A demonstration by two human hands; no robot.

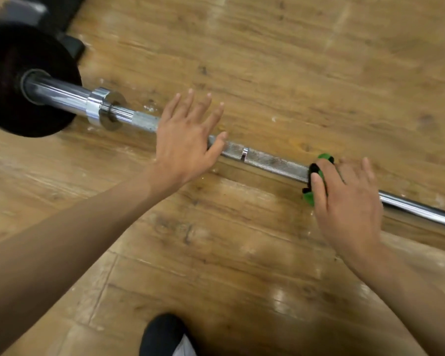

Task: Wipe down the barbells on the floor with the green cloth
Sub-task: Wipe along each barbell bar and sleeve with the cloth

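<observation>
Lying slantwise across the wooden floor (280,60), far left to near right: one chrome barbell (267,160), knurled grey mid-shaft, with one black plate (23,80) at its left end. Resting flat on the shaft, left hand (185,140), fingers spread, gripping nothing. Further right, one green cloth (311,195) bunched against the bar beneath right hand (344,199), pressed down with straight fingers.

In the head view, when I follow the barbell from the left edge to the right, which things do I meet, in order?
Black weight plate → chrome collar → left hand over the bar → thin shiny ring → green cloth under the right hand → smooth bare bar.
</observation>
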